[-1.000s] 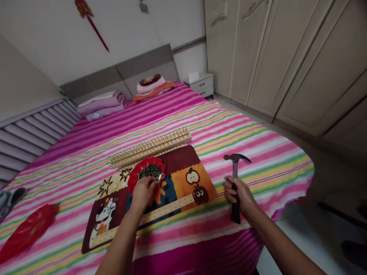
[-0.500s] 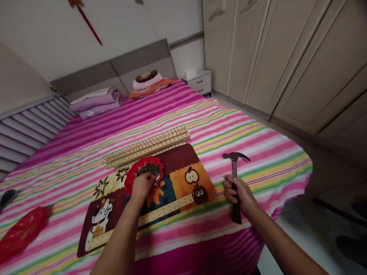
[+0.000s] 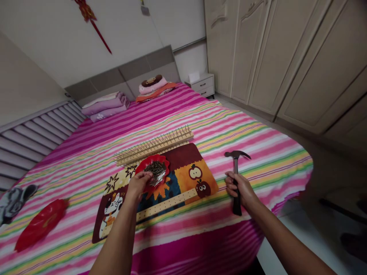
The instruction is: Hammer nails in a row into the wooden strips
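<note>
My left hand (image 3: 140,183) is pinched closed at the left rim of a red scalloped bowl (image 3: 165,162) full of loose nails (image 3: 157,172). Whatever is between its fingertips is too small to make out. My right hand (image 3: 240,188) is wrapped round the dark handle of a claw hammer (image 3: 236,154), held head up over the striped cloth. Between the bowl and me, a wooden strip with rows of small holes (image 3: 169,203) lies across a patterned mat (image 3: 183,158), partly hidden by my left forearm. Behind the bowl are wooden strips with several nails standing up (image 3: 155,144).
The striped bedspread (image 3: 218,133) covers the bed under everything. A red lid-like piece (image 3: 43,223) and a grey cloth item (image 3: 15,200) lie at the left. Folded bedding (image 3: 107,105) is by the headboard, and a wardrobe (image 3: 258,57) stands at the right.
My left hand has drawn back from the nails to the bowl's left rim. My right hand still grips the hammer. The view has shifted slightly, showing more on the left.
</note>
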Available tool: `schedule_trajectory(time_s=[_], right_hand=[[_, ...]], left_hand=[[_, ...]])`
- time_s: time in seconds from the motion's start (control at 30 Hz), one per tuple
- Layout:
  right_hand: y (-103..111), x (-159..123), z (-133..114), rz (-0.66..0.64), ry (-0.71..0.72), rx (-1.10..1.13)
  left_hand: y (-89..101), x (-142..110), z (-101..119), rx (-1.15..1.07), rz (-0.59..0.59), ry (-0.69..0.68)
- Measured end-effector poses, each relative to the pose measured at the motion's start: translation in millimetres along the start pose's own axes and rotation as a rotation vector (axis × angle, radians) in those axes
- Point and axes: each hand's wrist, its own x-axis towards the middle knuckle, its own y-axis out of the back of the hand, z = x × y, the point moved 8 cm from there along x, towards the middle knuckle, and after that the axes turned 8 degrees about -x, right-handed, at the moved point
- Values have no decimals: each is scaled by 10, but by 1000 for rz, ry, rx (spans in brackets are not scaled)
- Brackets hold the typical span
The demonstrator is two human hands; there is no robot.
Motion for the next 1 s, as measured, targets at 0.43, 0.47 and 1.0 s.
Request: schedule_trajectory(time_s=[0.43, 0.47, 1.0], right_hand=[[158, 54, 123, 31, -27, -39], [160, 56, 125, 37, -31, -41], [169, 42, 118, 74, -37, -51]], left_hand=[[-308, -757, -122, -321, -130, 218], [-385, -808, -136, -311, -151, 219], [-1063, -1020, -389, -291, -169, 195]])
